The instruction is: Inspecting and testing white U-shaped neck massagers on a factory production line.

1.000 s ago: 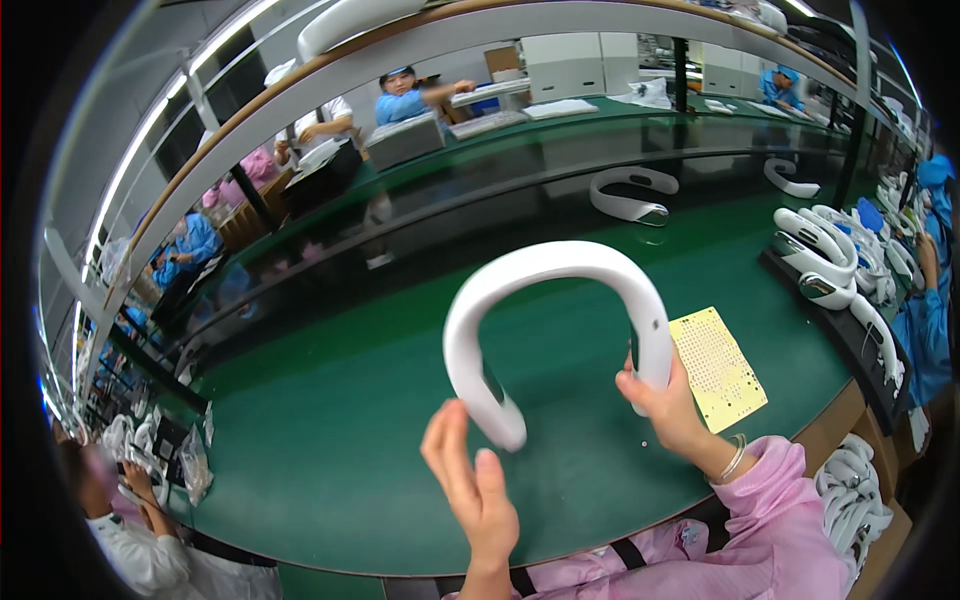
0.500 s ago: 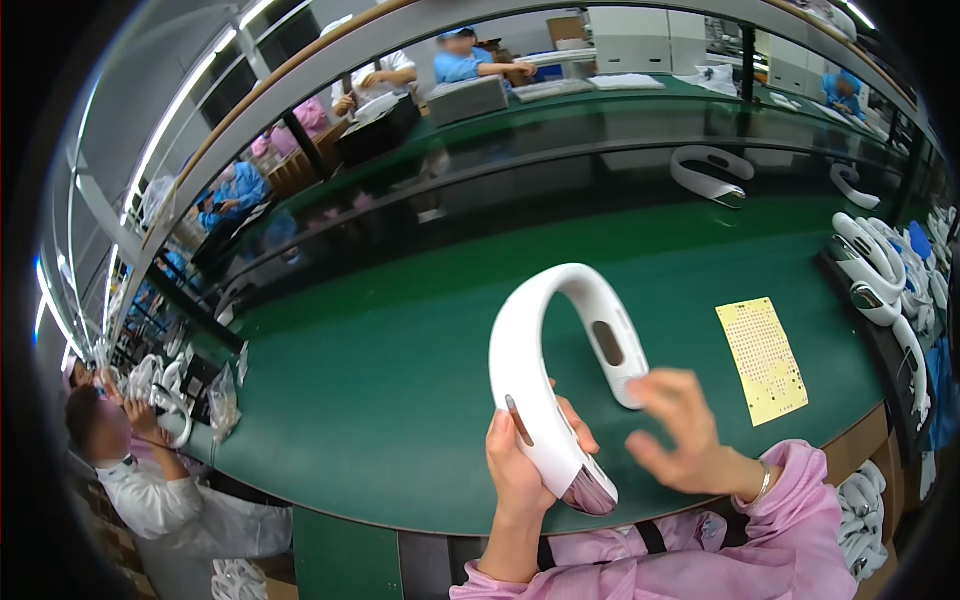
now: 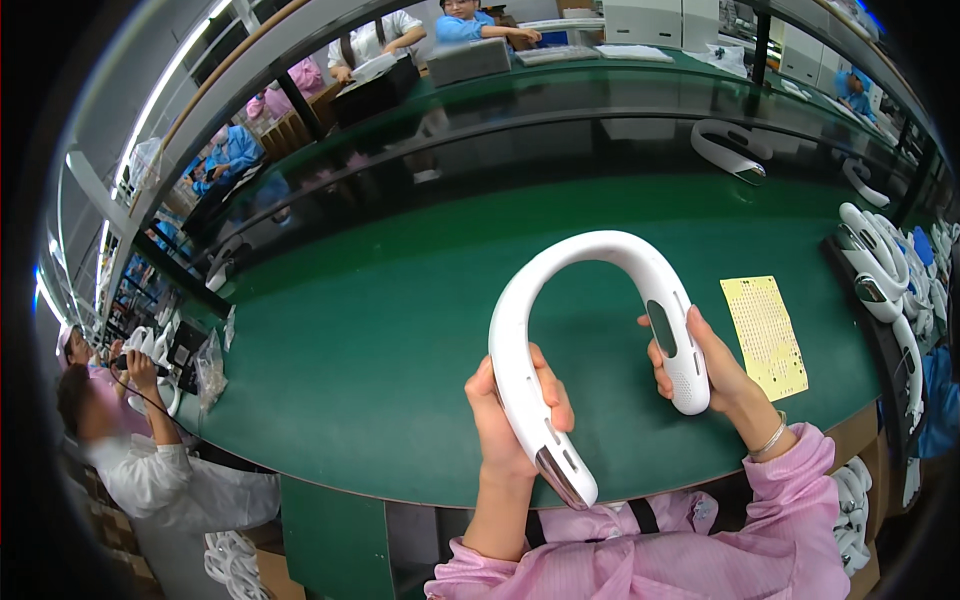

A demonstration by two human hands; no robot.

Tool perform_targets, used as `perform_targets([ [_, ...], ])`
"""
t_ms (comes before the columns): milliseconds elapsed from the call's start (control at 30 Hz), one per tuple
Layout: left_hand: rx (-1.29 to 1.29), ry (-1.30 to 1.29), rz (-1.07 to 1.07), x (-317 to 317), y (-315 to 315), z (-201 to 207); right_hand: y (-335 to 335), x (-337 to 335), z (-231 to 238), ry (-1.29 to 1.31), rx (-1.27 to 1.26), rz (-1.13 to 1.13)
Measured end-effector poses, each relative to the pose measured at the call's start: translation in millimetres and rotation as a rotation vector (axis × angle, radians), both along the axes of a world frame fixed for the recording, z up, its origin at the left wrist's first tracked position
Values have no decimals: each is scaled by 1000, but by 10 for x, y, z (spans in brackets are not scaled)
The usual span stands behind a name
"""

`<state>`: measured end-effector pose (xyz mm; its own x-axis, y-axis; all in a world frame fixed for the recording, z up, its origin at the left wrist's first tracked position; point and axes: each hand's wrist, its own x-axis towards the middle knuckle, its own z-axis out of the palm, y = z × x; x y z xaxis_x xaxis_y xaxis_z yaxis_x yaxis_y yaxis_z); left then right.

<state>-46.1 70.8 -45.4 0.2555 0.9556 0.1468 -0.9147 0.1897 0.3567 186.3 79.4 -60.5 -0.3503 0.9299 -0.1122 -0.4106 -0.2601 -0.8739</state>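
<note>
Above the green worktop [image 3: 380, 350], near its front edge, a white curved band [image 3: 605, 245] is held up, and it hides parts of the fingers on it. The left hand [image 3: 490, 425] is curled around one end (the end with the shiny tip). The right hand [image 3: 718, 365] is curled around the other end, by a dark oval patch, with its fingertips peeking out on the inner side. On the right, a black tray [image 3: 848, 285] holds more white bands, piled up. Below it, a brown box [image 3: 858, 432], cut off by the dark edge, has white things inside. What the clear bag [image 3: 210, 372] on the left holds is hard to see.
</note>
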Motion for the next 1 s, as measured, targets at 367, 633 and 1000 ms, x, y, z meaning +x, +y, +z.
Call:
perform_targets([
  [367,0,261,45,206,-3,333,63,54,-48,80,-85,3],
  [633,62,412,78,286,-68,460,88,70,-87,99,-95,28],
  [1000,-96,601,108,677,-70,785,140,-1,-191,-5,-218,-36],
])
